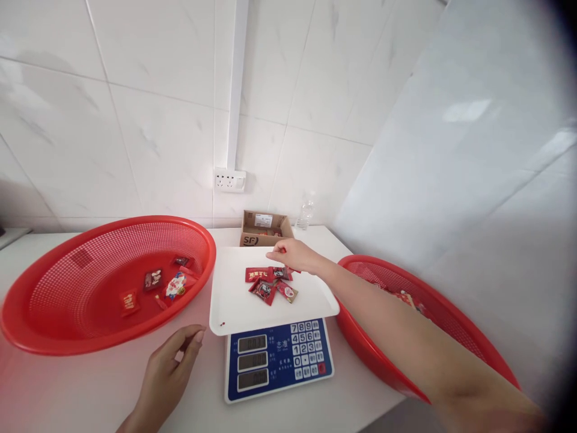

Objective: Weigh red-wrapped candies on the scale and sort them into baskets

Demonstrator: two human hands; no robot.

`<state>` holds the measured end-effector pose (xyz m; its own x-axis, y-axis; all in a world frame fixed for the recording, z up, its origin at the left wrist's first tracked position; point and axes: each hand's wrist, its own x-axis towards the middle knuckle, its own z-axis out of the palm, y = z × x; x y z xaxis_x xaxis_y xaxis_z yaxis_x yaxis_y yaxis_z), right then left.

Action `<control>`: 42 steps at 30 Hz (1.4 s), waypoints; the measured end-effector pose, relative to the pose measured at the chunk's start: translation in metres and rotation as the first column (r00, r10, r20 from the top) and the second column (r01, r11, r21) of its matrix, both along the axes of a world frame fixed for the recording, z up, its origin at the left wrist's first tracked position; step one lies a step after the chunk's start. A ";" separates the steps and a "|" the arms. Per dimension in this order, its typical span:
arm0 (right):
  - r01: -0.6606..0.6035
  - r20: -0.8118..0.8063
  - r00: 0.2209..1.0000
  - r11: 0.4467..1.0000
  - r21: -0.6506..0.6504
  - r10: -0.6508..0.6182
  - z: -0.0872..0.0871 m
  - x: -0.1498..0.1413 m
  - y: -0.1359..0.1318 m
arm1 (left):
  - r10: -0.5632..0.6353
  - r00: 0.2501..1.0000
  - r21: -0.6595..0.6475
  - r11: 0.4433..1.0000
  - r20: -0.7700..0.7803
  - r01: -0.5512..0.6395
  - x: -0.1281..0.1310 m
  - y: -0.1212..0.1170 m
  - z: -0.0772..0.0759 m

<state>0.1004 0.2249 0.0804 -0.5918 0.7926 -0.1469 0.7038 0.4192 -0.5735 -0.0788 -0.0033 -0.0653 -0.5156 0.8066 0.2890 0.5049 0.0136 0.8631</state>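
Packets (264, 291): heaped mid-tray; your fingers could scatter them if they drag.
Tray (312, 302): leaning on it could skew your scale (282, 367).
Right hand (291, 254): pinched narrow above; whether it grips anything, you can't tell.
Left hand (169, 364): thumb near forefinger, seemingly bare.
Gold-lettered packet (259, 275): long axis sideways to you.

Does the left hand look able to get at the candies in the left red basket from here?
Probably yes: the left hand is close to the red basket, whose open top leaves the candies uncovered. Its raised near rim seems the only thing to reach over.
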 end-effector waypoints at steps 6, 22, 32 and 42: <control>-0.030 0.025 0.999 1.000 0.000 0.030 -0.004 -0.001 -0.003 | 0.011 1.000 -0.007 1.000 -0.019 -0.011 0.000 0.000 0.000; -0.202 0.290 0.941 0.977 0.063 0.176 -0.013 0.015 -0.010 | -0.004 1.000 -0.012 1.000 -0.003 0.004 0.002 0.000 0.001; -0.174 0.326 0.942 0.951 0.257 0.084 -0.022 0.013 0.003 | -0.006 1.000 -0.012 1.000 -0.015 0.005 0.000 -0.002 -0.001; -0.093 0.188 0.982 0.935 0.341 0.029 -0.002 0.033 -0.007 | 0.007 1.000 0.030 1.000 -0.020 -0.006 0.003 -0.002 0.005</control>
